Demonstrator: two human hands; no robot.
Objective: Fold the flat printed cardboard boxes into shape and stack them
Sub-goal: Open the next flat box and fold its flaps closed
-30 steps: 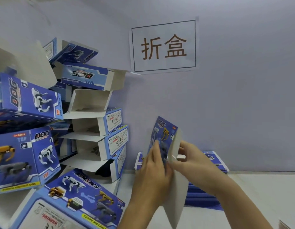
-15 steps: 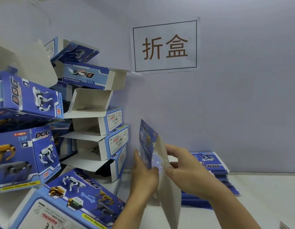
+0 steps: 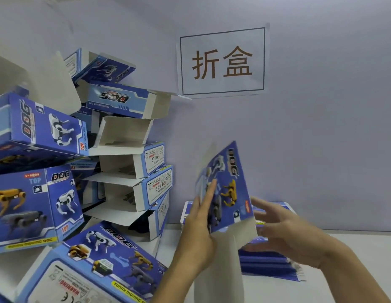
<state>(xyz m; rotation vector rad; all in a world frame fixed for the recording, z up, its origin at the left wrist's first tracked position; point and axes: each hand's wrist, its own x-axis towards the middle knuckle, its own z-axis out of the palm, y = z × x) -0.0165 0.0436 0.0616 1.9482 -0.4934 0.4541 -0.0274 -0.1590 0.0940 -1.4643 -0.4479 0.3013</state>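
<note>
Two hands hold one flat printed box (image 3: 228, 186) upright in the air above the white desk (image 3: 343, 254), near its back edge by the wall. That box has a blue printed face turned toward the camera, showing a yellow robot dog, a grey one, a white one and the word DOG along its upper right side; a plain white flap hangs below the printed part. The left hand (image 3: 201, 228) lies against the blue face with its fingers (image 3: 210, 193) straight, pressing on it rather than curling round it. The right hand (image 3: 286, 235) is just right of the box with its fingers spread and relaxed; whether they touch the back of the card cannot be told, as the motion blurs them.

Behind the held box, a low pile of flat boxes (image 3: 269, 261) lies on the desk against the wall. Along the left side of the desk rises a crowded heap of folded boxes (image 3: 133, 176), many tilted, several with white end flaps standing open. One large folded box (image 3: 98, 265) lies at the near left, just beside the left forearm. A paper sign (image 3: 222, 62) with two brown characters hangs on the wall.
</note>
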